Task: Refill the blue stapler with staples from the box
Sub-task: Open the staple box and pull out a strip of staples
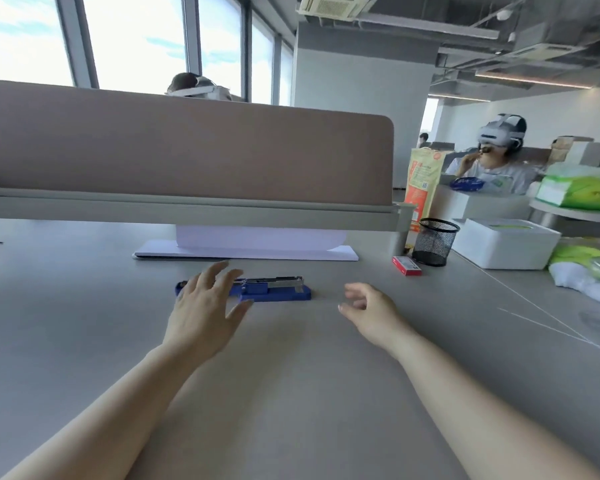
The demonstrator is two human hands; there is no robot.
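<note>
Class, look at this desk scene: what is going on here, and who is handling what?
A person sits at a grey desk with both bare hands out. The left hand, fingers spread, hangs over the back end of a blue stapler that lies on the desk with its metal staple track showing. The right hand is open and holds nothing. A small red box, probably the staples, lies untouched further right, beside a black mesh pen cup.
</note>
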